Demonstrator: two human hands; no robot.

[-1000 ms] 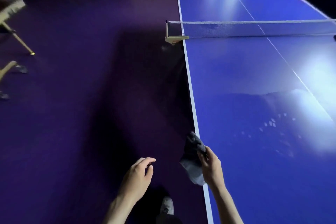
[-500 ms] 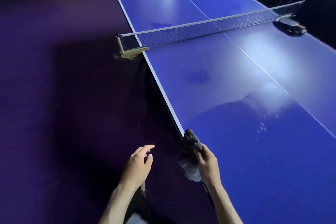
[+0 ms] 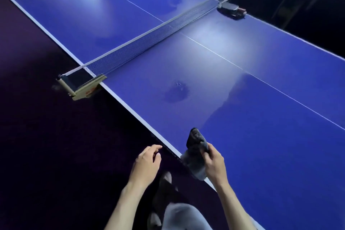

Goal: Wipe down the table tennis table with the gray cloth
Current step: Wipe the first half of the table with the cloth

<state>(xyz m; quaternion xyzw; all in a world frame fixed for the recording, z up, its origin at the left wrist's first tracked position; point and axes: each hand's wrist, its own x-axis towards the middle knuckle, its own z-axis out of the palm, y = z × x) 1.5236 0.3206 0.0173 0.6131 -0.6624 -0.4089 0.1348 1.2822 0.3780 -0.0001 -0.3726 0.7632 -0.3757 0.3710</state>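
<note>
Blue table (image 3: 261, 136) – white lines; gray cloth (image 3: 196, 162).

Blue table tennis table (image 3: 261, 136) with white edge lines and a thin white centre line, standing on a dark purple floor (image 3: 46, 145). The net (image 3: 149, 41) stretches across it well ahead of the right hand (image 3: 212, 162), clamped at both sides. A darker smudgy patch (image 3: 176, 93) sits between that hand and the net.

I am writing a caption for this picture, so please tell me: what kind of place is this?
Probably an indoor table tennis hall or games room. A blue table with white lines fills the view, a net is clamped across it, and the dark purple floor looks like sports flooring. The right hand holds a gray cloth.
</note>
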